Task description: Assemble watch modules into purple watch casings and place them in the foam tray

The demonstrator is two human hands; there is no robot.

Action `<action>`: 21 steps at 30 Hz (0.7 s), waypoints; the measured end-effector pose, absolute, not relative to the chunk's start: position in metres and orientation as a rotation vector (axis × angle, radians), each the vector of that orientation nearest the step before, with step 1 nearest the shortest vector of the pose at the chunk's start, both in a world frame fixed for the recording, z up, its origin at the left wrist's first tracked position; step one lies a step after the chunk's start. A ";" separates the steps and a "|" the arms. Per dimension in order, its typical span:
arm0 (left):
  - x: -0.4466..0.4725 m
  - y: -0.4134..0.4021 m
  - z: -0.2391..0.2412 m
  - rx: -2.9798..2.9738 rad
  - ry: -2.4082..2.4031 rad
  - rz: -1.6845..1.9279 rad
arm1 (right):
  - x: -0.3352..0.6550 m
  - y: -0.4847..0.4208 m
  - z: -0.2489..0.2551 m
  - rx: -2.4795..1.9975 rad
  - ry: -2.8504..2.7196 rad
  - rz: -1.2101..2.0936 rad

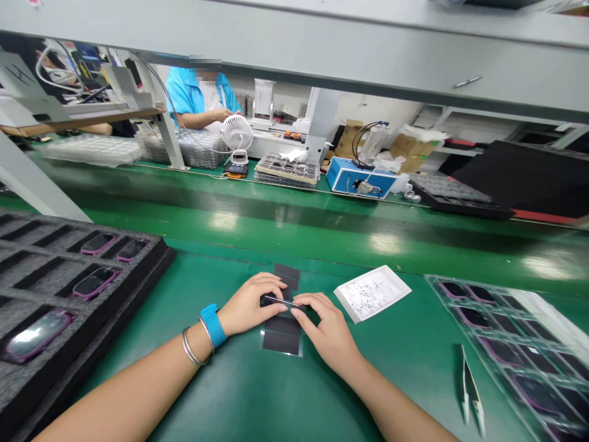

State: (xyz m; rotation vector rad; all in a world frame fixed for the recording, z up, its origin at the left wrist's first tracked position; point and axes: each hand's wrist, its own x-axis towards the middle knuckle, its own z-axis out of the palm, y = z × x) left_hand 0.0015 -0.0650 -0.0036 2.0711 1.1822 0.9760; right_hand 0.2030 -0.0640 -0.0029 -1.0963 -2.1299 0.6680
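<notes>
Between my two hands is a thin dark panel (281, 301), seen almost edge-on, so its faces are hidden. My left hand (248, 305) pinches its left end between thumb and fingers. The right end is pinched in the same way by my right hand (329, 324). Beneath them, a strip of black rectangles on clear film (280, 342) lies on the green table, partly covered by my fingers. Just right of my hands sits a shallow white box (405, 287) with many tiny dark bits inside. A blue band and silver bangles circle my left wrist.
A grey foam tray (159, 248) with purple-edged devices (96, 282) stands at left. At right are metal tweezers (470, 390) and a clear plastic tray (430, 283) of dark screens. Across the bench a person in blue (181, 92) works near a white fan (237, 132). A shelf beam (294, 37) crosses overhead.
</notes>
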 end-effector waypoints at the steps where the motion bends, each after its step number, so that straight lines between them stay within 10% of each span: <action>1: 0.002 -0.065 -0.004 2.065 1.183 0.978 | 0.203 -0.064 -0.004 -1.101 -2.132 0.666; 21: 0.001 -0.065 -0.005 2.155 1.192 0.822 | 0.203 -0.064 -0.004 -1.072 -2.143 0.698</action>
